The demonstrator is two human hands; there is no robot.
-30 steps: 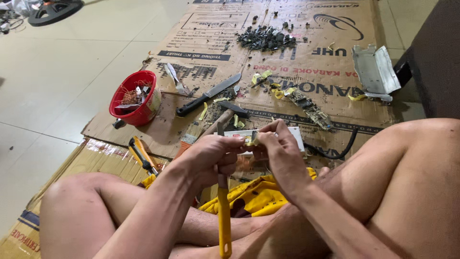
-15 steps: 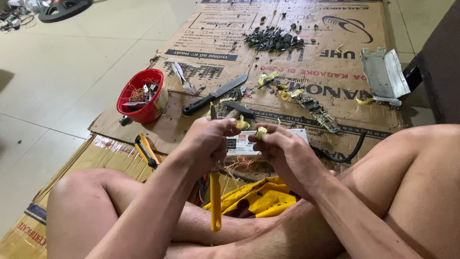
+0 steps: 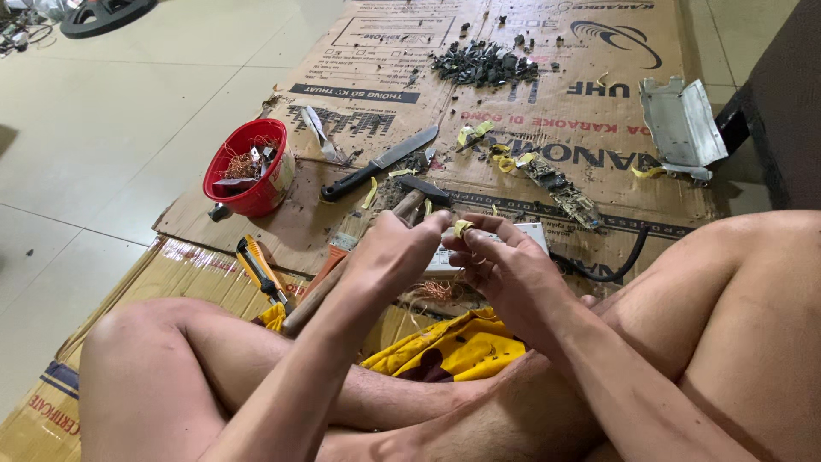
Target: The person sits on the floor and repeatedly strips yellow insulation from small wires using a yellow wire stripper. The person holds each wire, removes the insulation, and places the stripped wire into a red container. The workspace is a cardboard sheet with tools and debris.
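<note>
- the left hand [image 3: 395, 248] and the right hand [image 3: 505, 261] meet over the crossed legs, fingertips pinched together on a small yellow scrap [image 3: 462, 227]; both hands are closed narrow around it, thumbs against forefingers.
- just behind the hands lies a white flat part [image 3: 534, 233], mostly covered by them; a tuft of copper wire [image 3: 438, 291] shows beneath.
- a hammer [image 3: 402, 205] lies just past the left hand, its wooden handle running under the wrist toward the knee.
- on the cardboard [image 3: 599, 51] farther out: a knife [image 3: 380, 162], a red bowl [image 3: 248, 181] with scrap in it, a heap of dark bits [image 3: 483, 64], a bent grey metal plate [image 3: 682, 124], a strip of circuit board [image 3: 560, 186].
- a yellow cutter [image 3: 261, 267] lies beside the left knee.
- what could go wrong, as i judge it: the scrap is tiny and held only by fingertips, so a tug could make it tear or slip away into the yellow cloth [image 3: 457, 346] below, where it would be hard to find.
- bare legs sit near the cutter and the hammer head; a shifted knee could press on either.
- hard to make out: whether the scrap is joined to the white part, what that part is, and where the black cable [image 3: 620, 265] ends behind the right knee.
- the hammer handle's lower end is hidden by the forearm.
</note>
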